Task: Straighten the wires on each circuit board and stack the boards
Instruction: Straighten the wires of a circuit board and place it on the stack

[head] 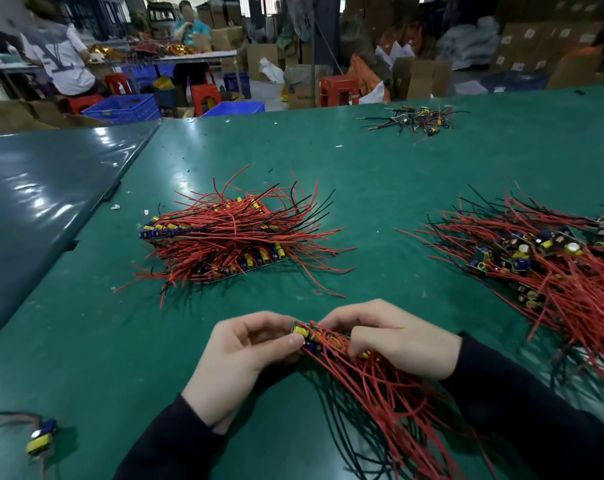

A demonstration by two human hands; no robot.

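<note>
Low in the middle of the view, both hands hold one circuit board [316,337] with yellow and blue parts. My left hand [245,358] pinches its left end between thumb and fingers. My right hand [397,344] curls over its right part. Red and black wires [380,396] trail from the board toward me and to the right. A stack of boards [231,237] with wires fanned out lies on the green table [380,174] beyond my hands. A loose heap of boards [542,258] sprawls at the right edge.
A small pile of wired parts [414,121] lies near the table's far edge. One stray board [42,439] sits at the lower left. A darker table [34,195] adjoins on the left. People, blue crates [124,107] and red stools [338,90] stand beyond.
</note>
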